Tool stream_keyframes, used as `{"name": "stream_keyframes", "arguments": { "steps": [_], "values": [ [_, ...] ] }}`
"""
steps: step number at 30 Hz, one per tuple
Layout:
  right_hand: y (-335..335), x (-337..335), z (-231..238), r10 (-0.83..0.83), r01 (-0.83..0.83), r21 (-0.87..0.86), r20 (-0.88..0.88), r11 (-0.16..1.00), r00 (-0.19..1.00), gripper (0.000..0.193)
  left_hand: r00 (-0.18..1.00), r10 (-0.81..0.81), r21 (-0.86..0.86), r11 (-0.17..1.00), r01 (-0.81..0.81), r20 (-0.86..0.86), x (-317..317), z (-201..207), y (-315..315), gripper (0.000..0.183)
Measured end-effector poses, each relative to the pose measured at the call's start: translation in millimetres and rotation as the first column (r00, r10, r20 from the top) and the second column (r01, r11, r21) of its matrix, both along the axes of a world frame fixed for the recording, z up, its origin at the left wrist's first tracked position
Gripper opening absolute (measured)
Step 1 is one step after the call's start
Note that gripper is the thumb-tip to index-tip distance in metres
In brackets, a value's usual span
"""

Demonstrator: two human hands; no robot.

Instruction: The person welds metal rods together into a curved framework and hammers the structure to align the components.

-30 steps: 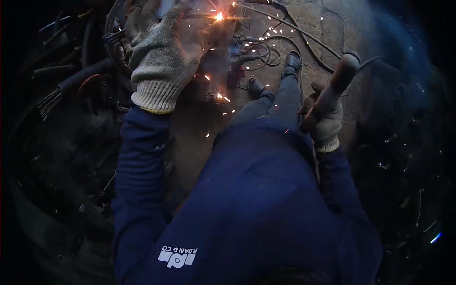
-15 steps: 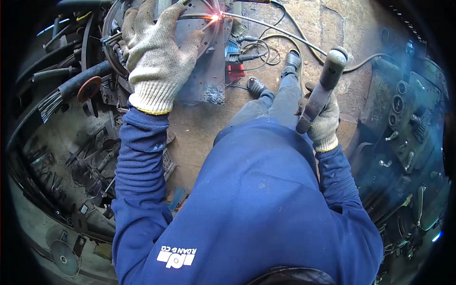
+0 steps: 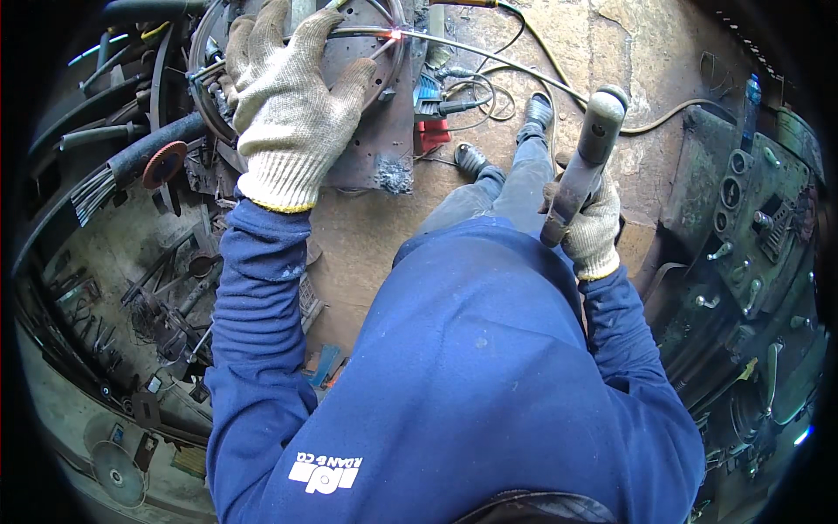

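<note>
Your left hand (image 3: 297,109), fingers apart, lies over the ring (image 3: 402,59) on the far-left plate (image 3: 371,148), perhaps steadying it; your right hand (image 3: 595,223) clamps the rod holder (image 3: 595,131), seemingly to aim its rod (image 3: 489,51) at the glowing spot (image 3: 395,35).

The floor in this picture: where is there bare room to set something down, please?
Bare floor shows between the metal plate, left sleeve and jacket. Another patch lies between the right hand and the machine with levers, below the tan cable. Crowded: around the red object beside the plate, and left of the left sleeve, among metal parts.
</note>
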State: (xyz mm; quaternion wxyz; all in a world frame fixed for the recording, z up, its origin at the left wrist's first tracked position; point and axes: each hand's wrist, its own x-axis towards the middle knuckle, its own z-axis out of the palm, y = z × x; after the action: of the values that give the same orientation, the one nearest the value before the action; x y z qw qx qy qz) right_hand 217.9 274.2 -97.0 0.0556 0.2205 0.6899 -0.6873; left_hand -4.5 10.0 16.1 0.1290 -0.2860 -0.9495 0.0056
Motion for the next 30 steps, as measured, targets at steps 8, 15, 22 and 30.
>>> {"name": "stream_keyframes", "arguments": {
  "steps": [8, 15, 22, 30],
  "values": [
    [-2, -3, 2, -0.004, 0.004, 0.038, -0.007, 0.999, 1.0, 0.043, 1.0, 0.009, 0.012, 1.0, -0.009, 0.003, 1, 1, 1, 0.057],
    [-2, -3, -2, -0.006, 0.007, 0.046, -0.011, 0.999, 1.0, 0.033, 1.0, 0.017, 0.022, 1.0, -0.017, 0.011, 3, 1, 0, 0.056],
    [-7, -9, 14, -0.076, 0.07, -0.219, -0.019, 0.973, 0.997, 0.023, 0.987, -0.12, 0.017, 0.993, 0.119, 0.109, -9, -16, -19, 0.056],
    [12, 9, -19, -0.063, 0.022, -0.398, -0.091, 0.917, 0.994, 0.035, 1.0, 0.003, -0.051, 0.999, -0.001, 0.028, -4, -1, -1, 0.055]
  ]
}}
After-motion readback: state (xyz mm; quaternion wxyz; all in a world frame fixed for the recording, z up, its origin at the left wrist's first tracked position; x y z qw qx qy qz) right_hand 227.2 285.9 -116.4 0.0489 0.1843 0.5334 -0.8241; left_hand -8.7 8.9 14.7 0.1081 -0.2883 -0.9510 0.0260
